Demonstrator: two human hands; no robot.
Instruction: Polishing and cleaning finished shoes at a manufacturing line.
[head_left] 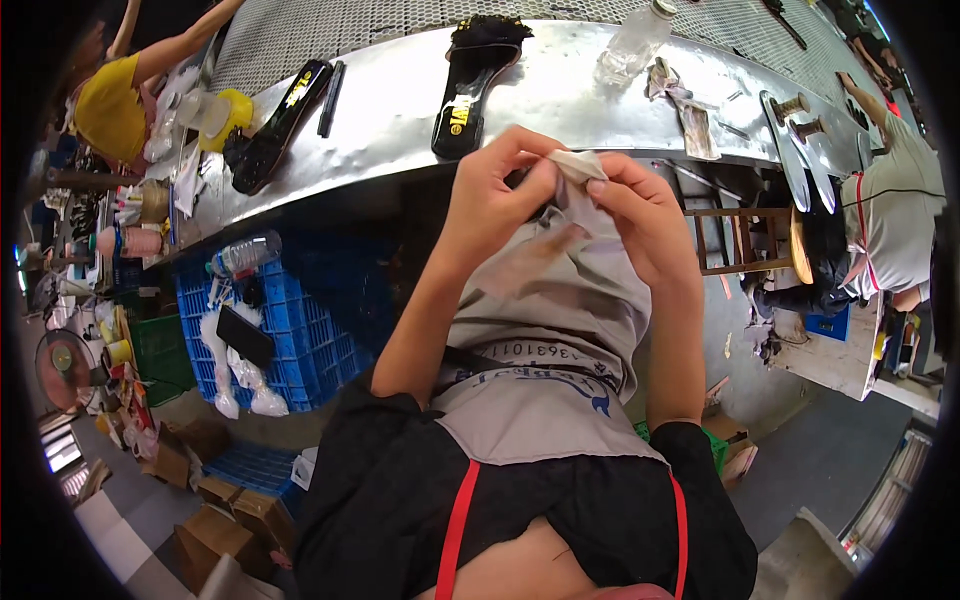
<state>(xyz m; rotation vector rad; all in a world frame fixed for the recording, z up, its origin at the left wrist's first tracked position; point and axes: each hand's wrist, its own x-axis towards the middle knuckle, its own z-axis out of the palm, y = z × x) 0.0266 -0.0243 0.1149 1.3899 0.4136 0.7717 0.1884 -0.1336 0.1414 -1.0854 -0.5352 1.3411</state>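
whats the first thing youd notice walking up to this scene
Dead centre, the left hand and right hand pinch a small pale cloth together above a grey apron. Behind them a shiny metal workbench curves across the top, with black shoe soles lying on it. Lower left sits a blue plastic crate.

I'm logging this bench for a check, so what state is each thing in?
left hand: raised, pinching the cloth
right hand: raised, pinching the cloth
white cloth: crumpled between both hands
black sole: flat on the bench
clear bottle: lying on its side, capped
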